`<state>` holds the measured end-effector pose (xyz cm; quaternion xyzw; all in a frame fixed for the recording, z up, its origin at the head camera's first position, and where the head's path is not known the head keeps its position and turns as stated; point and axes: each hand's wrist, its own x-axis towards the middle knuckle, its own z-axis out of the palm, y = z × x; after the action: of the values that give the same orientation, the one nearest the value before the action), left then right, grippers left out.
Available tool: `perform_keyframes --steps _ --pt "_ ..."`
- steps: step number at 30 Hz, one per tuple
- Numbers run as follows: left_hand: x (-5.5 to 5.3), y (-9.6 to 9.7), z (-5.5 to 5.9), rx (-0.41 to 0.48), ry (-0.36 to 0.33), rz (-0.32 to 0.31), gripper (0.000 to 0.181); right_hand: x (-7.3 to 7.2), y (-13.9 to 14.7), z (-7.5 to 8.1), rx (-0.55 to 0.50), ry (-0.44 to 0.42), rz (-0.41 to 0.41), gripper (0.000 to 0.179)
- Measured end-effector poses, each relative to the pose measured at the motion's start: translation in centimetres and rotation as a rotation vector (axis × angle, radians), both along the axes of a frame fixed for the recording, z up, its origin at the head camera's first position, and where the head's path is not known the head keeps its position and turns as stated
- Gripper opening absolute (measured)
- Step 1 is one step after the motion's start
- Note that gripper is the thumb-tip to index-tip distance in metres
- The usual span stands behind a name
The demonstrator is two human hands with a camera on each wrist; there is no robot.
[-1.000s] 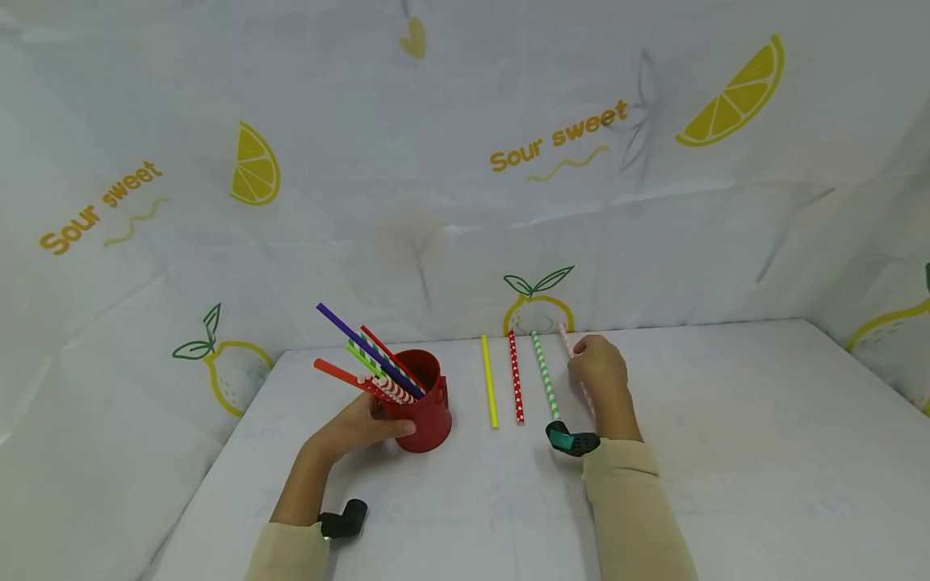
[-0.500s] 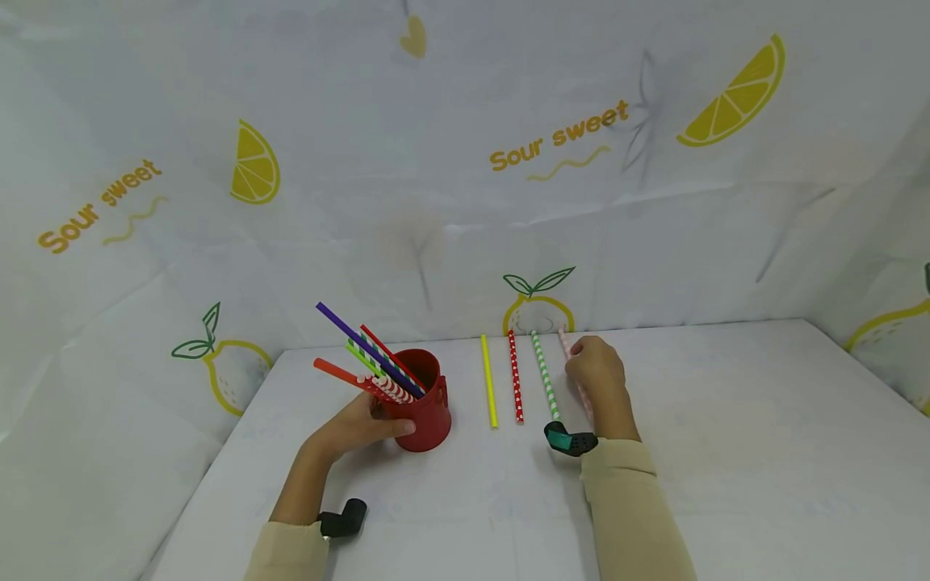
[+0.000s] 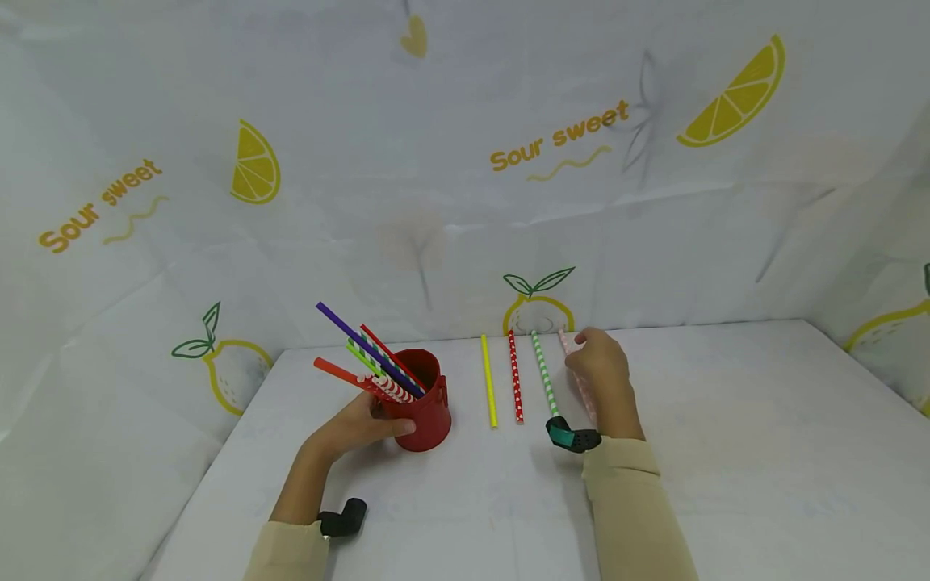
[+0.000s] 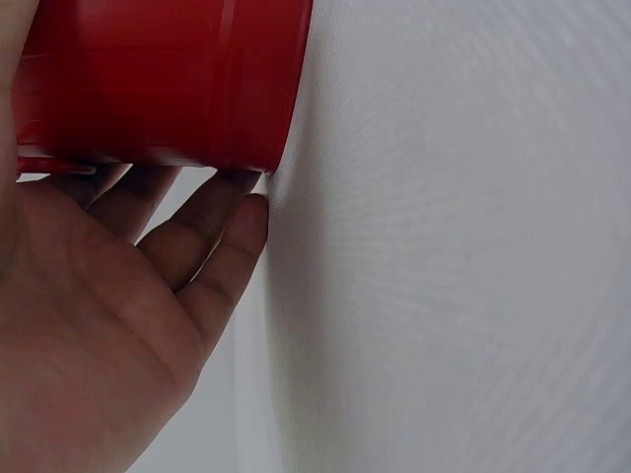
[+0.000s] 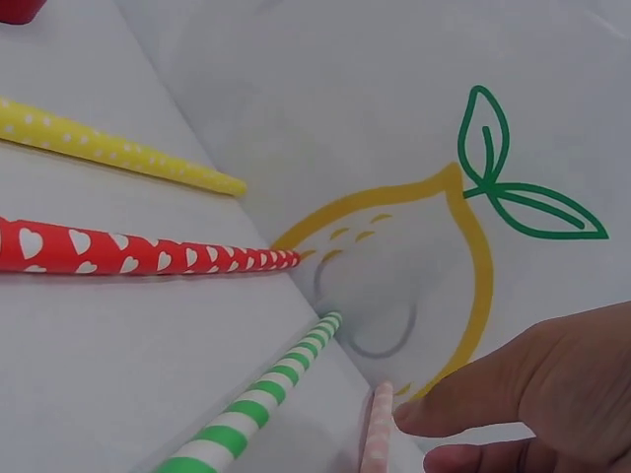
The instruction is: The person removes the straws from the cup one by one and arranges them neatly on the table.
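My left hand [image 3: 359, 426] grips a red bucket [image 3: 430, 424], thumb across its front and the other fingers behind it. Several paper straws [image 3: 381, 363] lean out of the bucket, among them purple, orange and striped ones. To the right, a yellow dotted straw [image 3: 490, 383], a red straw with white hearts [image 5: 118, 251], a green-and-white striped straw [image 5: 266, 389] and a pale pink straw [image 5: 378, 434] lie in a row. My right hand [image 3: 599, 361] is over the pink straw. In the right wrist view its thumb and fingers are spread apart, thumb tip close beside the straw.
A white cloth printed with lemons [image 3: 539, 311] stands as a wall behind the white table [image 3: 741, 436]. The straws' far ends lie close to where table and wall meet. Each wrist wears a small black device [image 3: 572, 436].
My right hand's fingers have loosened and spread from the pink straw, the index finger lifting. The straw now lies beside the others. My left hand and the bucket stay in place.
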<state>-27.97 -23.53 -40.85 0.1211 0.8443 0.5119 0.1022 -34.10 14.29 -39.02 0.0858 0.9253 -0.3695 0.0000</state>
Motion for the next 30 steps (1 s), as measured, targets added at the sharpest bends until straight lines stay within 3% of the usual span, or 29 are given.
perform_keyframes --steps 4,10,25,30 --pt "0.0 0.1 0.0 -0.002 -0.004 -0.002 0.078 0.3 -0.2 1.0 -0.046 0.014 0.006 0.051" --pt "0.0 0.0 0.0 -0.012 -0.019 0.014 0.077 0.7 -1.4 2.7 -0.093 0.105 0.047 0.047" --pt "0.0 -0.1 -0.3 0.014 -0.001 -0.02 0.076 3.1 -7.8 6.8 -0.064 0.348 0.311 0.034" --pt "-0.2 -0.1 -0.4 0.012 0.015 -0.022 0.078 3.8 -9.7 7.3 -0.095 0.525 0.487 0.032"
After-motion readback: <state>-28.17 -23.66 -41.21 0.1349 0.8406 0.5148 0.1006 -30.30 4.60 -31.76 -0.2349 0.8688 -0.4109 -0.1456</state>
